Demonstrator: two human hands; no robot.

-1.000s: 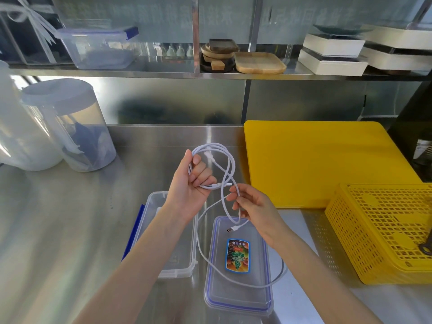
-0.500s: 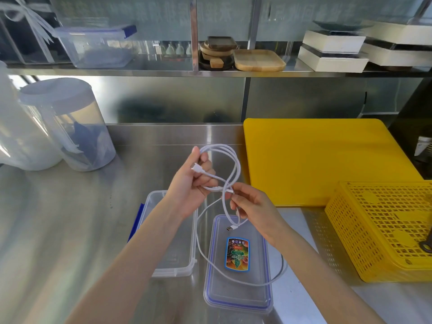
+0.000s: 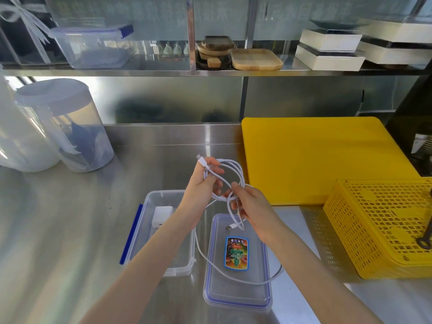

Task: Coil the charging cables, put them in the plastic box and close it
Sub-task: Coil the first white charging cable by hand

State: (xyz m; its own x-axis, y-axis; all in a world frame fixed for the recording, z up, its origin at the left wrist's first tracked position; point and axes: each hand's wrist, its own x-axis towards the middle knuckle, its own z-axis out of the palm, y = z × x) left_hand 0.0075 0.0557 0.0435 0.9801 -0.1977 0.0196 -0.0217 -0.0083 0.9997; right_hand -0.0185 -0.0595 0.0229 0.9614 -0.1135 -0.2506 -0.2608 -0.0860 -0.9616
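We see a white cable [image 3: 230, 181], white plugs too. Clear plastic box [image 3: 149, 213] near left has a blue clip strip on its left edge; a white charger block [image 3: 161, 216] sits inside. Clear lid [image 3: 236, 288] near centre has a blue line round the rim and a multicolour label [image 3: 236, 253], blue border, orange and green print. Counter [image 3: 58, 230] is shiny grey steel. Right: plain yellow board [image 3: 315, 157]; near right a yellow basket [image 3: 383, 228], grid-hole pattern. Far left, clear jar [image 3: 67, 127] with white lid, something dark blue inside. Shelf: clear tub [image 3: 93, 47] with blue clip, light and dark brown wooden trays [image 3: 256, 59], white boxes [image 3: 329, 50] with a dark band.
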